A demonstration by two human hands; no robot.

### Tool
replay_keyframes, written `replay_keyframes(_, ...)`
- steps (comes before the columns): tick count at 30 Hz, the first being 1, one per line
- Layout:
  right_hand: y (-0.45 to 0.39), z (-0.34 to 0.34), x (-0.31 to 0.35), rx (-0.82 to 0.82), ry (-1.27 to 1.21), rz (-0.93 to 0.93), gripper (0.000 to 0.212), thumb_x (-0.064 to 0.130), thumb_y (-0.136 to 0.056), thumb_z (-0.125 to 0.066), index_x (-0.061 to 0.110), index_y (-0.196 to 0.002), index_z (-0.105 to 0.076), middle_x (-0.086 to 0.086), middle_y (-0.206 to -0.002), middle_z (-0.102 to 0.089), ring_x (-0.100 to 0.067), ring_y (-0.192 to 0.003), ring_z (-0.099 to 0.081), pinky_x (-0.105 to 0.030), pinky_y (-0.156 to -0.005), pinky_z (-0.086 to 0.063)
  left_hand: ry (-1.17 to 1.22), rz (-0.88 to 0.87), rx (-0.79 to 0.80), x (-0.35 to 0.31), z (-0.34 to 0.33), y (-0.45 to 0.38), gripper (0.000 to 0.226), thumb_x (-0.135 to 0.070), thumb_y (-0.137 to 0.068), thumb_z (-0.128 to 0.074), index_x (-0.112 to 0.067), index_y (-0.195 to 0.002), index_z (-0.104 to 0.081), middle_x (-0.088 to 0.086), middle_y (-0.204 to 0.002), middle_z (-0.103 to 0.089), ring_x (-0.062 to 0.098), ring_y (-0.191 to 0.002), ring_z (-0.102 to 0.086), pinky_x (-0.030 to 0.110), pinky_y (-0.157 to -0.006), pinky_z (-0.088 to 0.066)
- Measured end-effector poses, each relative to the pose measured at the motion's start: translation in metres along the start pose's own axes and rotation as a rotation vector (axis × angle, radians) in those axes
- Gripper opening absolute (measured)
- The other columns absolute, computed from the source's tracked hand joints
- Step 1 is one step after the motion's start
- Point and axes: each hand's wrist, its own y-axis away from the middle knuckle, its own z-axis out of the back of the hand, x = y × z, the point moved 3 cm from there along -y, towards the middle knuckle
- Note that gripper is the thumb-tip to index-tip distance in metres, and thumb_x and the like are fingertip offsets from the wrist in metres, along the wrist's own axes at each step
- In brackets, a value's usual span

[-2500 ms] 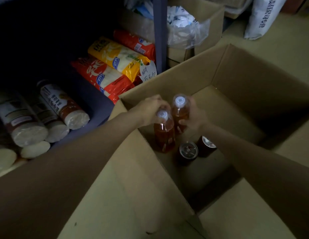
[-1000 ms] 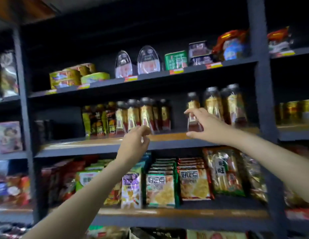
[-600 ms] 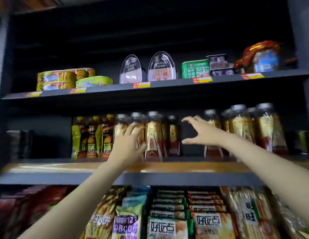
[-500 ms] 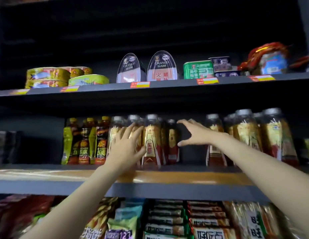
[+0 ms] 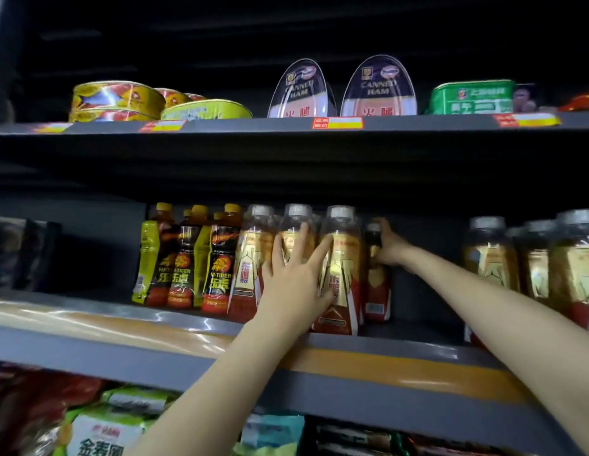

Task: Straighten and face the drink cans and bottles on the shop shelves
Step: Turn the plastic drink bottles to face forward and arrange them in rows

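Both of my hands have gone deeper into the middle shelf [image 5: 154, 353] since half a second ago, when they only hovered in front of the drinks. That shelf is the biggest thing before me, a grey board with an orange strip along its front edge, and the drinks stand on it toward the back. Above it runs the upper shelf [image 5: 220, 139] with flat fish tins [image 5: 117, 102] at its left end and two canned hams [image 5: 378, 88] near the middle. On the middle shelf, the dark tiger-label bottles [image 5: 187, 258] sit left of centre, labels out and looking tidy. Next to them is the row of clear bottles [image 5: 340, 268] with gold and red labels, and at the right end stands a second group of bottles [image 5: 490, 255], well apart from the first across a bare gap. My left hand [image 5: 294, 281] lies spread flat against the fronts of the clear bottles, fingers straight, pressing rather than holding. My right hand [image 5: 387, 246] reaches behind that row and curls round a small dark bottle [image 5: 373, 238] set back from the front edge. I judge the facing only partly done: this back bottle needs bringing forward, the gap closing, and the right-end group checking.
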Motion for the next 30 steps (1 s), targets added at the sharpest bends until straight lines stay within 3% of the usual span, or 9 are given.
replay_keyframes(7,0.032,0.023,-0.001,-0.163,-0.096,-0.020,0.094,0.005,-0.067,-0.082,0.024,-0.139,-0.025,-0.014,-0.134,-0.047,-0.033,-0.126,-0.043,-0.041,-0.096,-0.044,0.011,0.001,-0.002,-0.002,-0.001,0.003,0.078,-0.041,-0.091,-0.051,-0.041,-0.146,0.005,-0.006,-0.155,0.023,0.034,-0.141,0.018,0.055,-0.114,-0.007)
replay_keyframes(12,0.105,0.055,0.012,-0.218,-0.061,0.099,0.088,0.010,-0.065,-0.084,0.034,-0.130,-0.030,-0.010,-0.126,-0.048,-0.029,-0.114,-0.049,-0.033,-0.085,-0.044,0.014,0.006,0.008,-0.004,0.004,0.004,0.077,-0.042,-0.091,-0.051,-0.039,-0.147,0.001,-0.004,-0.156,0.018,0.036,-0.142,0.014,0.055,-0.113,-0.011)
replay_keyframes(15,0.160,0.075,0.024,-0.242,-0.161,0.192,0.083,0.009,-0.068,-0.082,0.039,-0.125,-0.030,-0.002,-0.115,-0.053,-0.021,-0.104,-0.055,-0.032,-0.081,-0.047,0.036,0.018,0.007,-0.006,0.012,0.007,0.074,-0.038,-0.091,-0.054,-0.036,-0.148,-0.007,-0.002,-0.158,0.010,0.037,-0.143,0.008,0.054,-0.114,-0.011)
replay_keyframes(18,0.205,0.092,0.031,-0.304,-0.318,0.210,0.079,0.007,-0.069,-0.081,0.040,-0.122,-0.033,0.006,-0.102,-0.055,-0.015,-0.096,-0.058,-0.033,-0.080,-0.050,0.098,-0.008,-0.130,-0.011,0.031,0.010,0.059,-0.030,-0.093,-0.051,-0.025,-0.146,-0.026,0.005,-0.156,-0.014,0.032,-0.142,-0.011,0.048,-0.114,-0.018)
replay_keyframes(20,0.222,0.099,0.032,-0.347,-0.401,0.195,0.078,0.005,-0.069,-0.081,0.041,-0.120,-0.034,0.008,-0.098,-0.056,-0.011,-0.093,-0.059,-0.037,-0.083,-0.052,0.162,-0.087,-0.305,-0.019,0.048,0.013,0.050,-0.026,-0.093,-0.049,-0.019,-0.141,-0.037,0.006,-0.149,-0.030,0.026,-0.137,-0.026,0.040,-0.112,-0.024)
replay_keyframes(22,0.231,0.103,0.036,-0.370,-0.496,0.184,0.078,0.003,-0.070,-0.080,0.043,-0.119,-0.035,0.006,-0.098,-0.056,-0.013,-0.092,-0.061,-0.039,-0.083,-0.053,0.327,-0.182,-0.364,-0.029,0.063,0.022,0.047,-0.025,-0.093,-0.051,-0.018,-0.139,-0.041,0.003,-0.144,-0.039,0.019,-0.133,-0.035,0.028,-0.108,-0.027)
replay_keyframes(24,0.236,0.107,0.040,-0.410,-0.638,0.169,0.077,0.000,-0.072,-0.077,0.043,-0.120,-0.035,0.002,-0.104,-0.054,-0.017,-0.096,-0.061,-0.040,-0.081,-0.055,0.525,-0.243,-0.200,-0.042,0.069,0.038,0.055,-0.032,-0.092,-0.054,-0.021,-0.142,-0.035,-0.005,-0.143,-0.037,0.010,-0.133,-0.033,0.015,-0.102,-0.023)
replay_keyframes(27,0.242,0.113,0.048,-0.416,-0.955,0.128,0.073,-0.003,-0.075,-0.072,0.037,-0.125,-0.036,-0.008,-0.113,-0.054,-0.021,-0.101,-0.061,-0.035,-0.072,-0.058,0.782,-0.189,0.113,-0.051,0.070,0.058,0.068,-0.040,-0.082,-0.065,-0.028,-0.140,-0.032,-0.010,-0.136,-0.042,0.008,-0.129,-0.039,0.016,-0.098,-0.033)
replay_keyframes(30,0.247,0.113,0.053,-0.347,-1.213,0.038,0.073,-0.002,-0.078,-0.069,0.031,-0.134,-0.034,-0.009,-0.110,-0.054,-0.024,-0.095,-0.064,-0.034,-0.063,-0.056,1.178,-0.062,0.183,-0.049,0.080,0.070,0.054,-0.037,-0.068,-0.073,-0.041,-0.113,-0.044,-0.010,-0.116,-0.056,0.007,-0.105,-0.060,0.024,-0.085,-0.052)
